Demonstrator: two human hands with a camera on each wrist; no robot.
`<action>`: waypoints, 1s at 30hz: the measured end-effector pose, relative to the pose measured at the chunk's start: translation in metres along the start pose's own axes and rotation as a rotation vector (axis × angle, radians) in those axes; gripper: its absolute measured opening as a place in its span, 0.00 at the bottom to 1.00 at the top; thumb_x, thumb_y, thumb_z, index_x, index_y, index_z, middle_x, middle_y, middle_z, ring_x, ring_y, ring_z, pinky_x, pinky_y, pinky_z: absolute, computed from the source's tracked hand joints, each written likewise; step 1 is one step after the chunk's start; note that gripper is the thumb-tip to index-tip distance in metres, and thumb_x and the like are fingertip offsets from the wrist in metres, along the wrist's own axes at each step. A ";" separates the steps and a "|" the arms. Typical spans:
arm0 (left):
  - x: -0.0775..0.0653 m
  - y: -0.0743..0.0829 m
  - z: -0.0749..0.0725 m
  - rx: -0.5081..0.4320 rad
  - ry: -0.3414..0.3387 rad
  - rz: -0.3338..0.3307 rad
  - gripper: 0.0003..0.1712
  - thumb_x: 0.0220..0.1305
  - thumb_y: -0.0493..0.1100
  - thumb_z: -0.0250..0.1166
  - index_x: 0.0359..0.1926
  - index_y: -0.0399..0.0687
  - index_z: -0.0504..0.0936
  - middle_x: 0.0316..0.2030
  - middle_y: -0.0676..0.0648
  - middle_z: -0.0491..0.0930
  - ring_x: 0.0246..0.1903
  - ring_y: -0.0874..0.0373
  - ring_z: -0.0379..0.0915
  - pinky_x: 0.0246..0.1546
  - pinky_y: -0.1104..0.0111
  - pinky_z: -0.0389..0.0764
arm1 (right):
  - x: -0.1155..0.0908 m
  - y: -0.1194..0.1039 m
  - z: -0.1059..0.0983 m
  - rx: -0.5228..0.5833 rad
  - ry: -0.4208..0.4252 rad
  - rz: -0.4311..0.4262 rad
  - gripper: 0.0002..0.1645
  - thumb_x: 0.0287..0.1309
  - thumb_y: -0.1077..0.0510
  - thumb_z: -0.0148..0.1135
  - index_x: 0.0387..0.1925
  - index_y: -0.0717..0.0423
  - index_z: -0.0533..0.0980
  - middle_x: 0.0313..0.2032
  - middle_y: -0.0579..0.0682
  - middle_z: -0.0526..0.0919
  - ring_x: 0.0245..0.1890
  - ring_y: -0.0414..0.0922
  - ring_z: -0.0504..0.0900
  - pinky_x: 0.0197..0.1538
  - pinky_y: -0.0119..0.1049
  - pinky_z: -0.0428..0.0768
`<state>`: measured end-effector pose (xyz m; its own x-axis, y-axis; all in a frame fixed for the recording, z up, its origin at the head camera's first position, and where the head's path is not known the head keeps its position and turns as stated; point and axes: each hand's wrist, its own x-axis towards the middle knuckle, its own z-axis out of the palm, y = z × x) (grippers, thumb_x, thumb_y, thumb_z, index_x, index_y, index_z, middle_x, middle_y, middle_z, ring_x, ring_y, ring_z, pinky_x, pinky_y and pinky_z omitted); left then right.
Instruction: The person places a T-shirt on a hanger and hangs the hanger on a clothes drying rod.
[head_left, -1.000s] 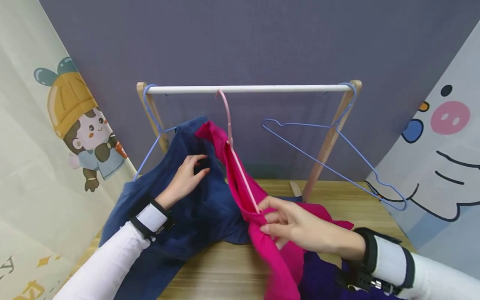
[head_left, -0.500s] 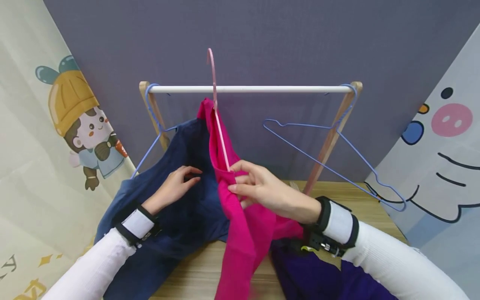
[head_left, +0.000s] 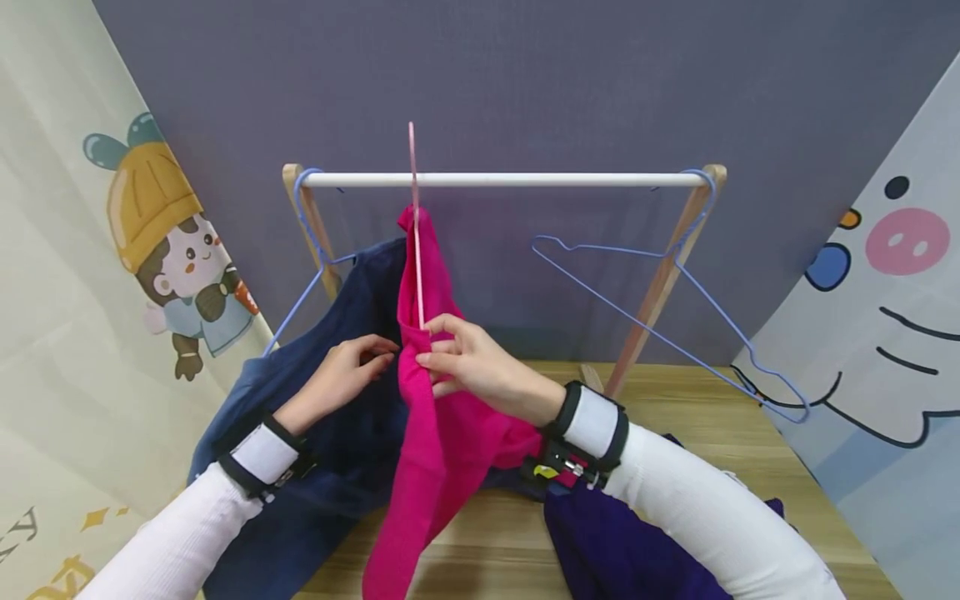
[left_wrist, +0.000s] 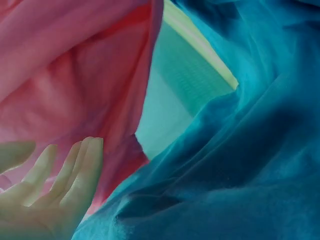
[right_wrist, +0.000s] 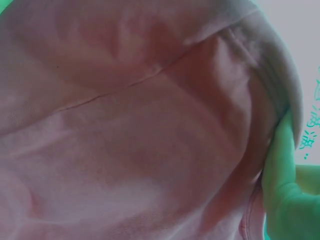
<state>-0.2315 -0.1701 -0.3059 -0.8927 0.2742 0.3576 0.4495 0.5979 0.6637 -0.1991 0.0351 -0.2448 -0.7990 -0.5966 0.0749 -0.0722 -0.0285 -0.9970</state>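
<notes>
My right hand [head_left: 480, 367] pinches a bright pink garment [head_left: 431, 433] together with the end of the pink hanger [head_left: 417, 275] inside its neckline. The hanger's hook rises above the white rail [head_left: 540, 179], seen nearly edge-on; whether it touches the rail I cannot tell. Close to the garment's left side, my left hand [head_left: 348, 371] has its fingers loosely extended, gripping nothing. Behind it a dark blue garment [head_left: 300, 442] hangs on a blue hanger [head_left: 297, 302] at the rail's left end. In the right wrist view, pink cloth [right_wrist: 150, 160] fills most of the picture.
An unladen blue hanger [head_left: 592, 287] hangs at the rail's right end by the wooden post [head_left: 651, 304]. A dark purple garment [head_left: 600, 542] lies on the wood-grain tabletop [head_left: 750, 433] below my right forearm. Printed curtains [head_left: 60, 333] stand either side.
My right hand has carried the pink garment and hanger left and upward. The hook rose above the rail, then dipped slightly and turned edge-on. My left hand shifted slightly down and left.
</notes>
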 end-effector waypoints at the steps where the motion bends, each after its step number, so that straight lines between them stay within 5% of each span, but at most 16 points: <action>1: 0.000 0.000 0.000 -0.010 0.000 -0.006 0.10 0.57 0.31 0.55 0.41 0.32 0.76 0.33 0.36 0.79 0.25 0.50 0.76 0.26 0.72 0.75 | 0.001 0.002 0.001 0.002 0.001 0.000 0.15 0.57 0.71 0.48 0.46 0.65 0.59 0.21 0.46 0.73 0.19 0.37 0.73 0.26 0.28 0.76; 9: -0.001 0.002 -0.005 -0.086 0.017 -0.035 0.12 0.58 0.29 0.51 0.42 0.27 0.75 0.34 0.33 0.78 0.28 0.44 0.76 0.27 0.69 0.77 | 0.004 0.018 0.006 0.039 0.007 0.022 0.15 0.57 0.71 0.47 0.46 0.66 0.59 0.23 0.46 0.76 0.21 0.37 0.77 0.29 0.33 0.78; 17: -0.001 0.013 -0.013 -0.104 0.099 -0.047 0.12 0.61 0.31 0.51 0.43 0.28 0.75 0.33 0.33 0.78 0.27 0.50 0.77 0.27 0.70 0.77 | 0.007 0.036 0.013 0.090 -0.010 0.044 0.16 0.57 0.72 0.48 0.47 0.67 0.59 0.25 0.48 0.76 0.20 0.39 0.78 0.33 0.41 0.79; 24: 0.002 0.039 -0.019 -0.238 0.313 0.033 0.12 0.58 0.28 0.50 0.44 0.29 0.73 0.25 0.34 0.77 0.19 0.62 0.74 0.23 0.75 0.75 | 0.003 0.037 0.013 0.060 -0.031 0.058 0.20 0.56 0.71 0.51 0.51 0.72 0.61 0.35 0.62 0.78 0.23 0.44 0.80 0.35 0.44 0.78; 30: 0.006 0.067 -0.025 -0.311 0.286 0.096 0.13 0.59 0.28 0.50 0.45 0.31 0.72 0.25 0.37 0.76 0.20 0.63 0.73 0.25 0.75 0.75 | -0.006 0.033 0.002 -0.023 -0.093 0.051 0.22 0.57 0.69 0.51 0.53 0.73 0.62 0.43 0.68 0.75 0.32 0.52 0.81 0.37 0.43 0.78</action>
<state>-0.2064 -0.1471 -0.2428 -0.8211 0.0714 0.5663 0.5576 0.3126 0.7690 -0.1956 0.0357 -0.2784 -0.7430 -0.6690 0.0205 -0.0475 0.0221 -0.9986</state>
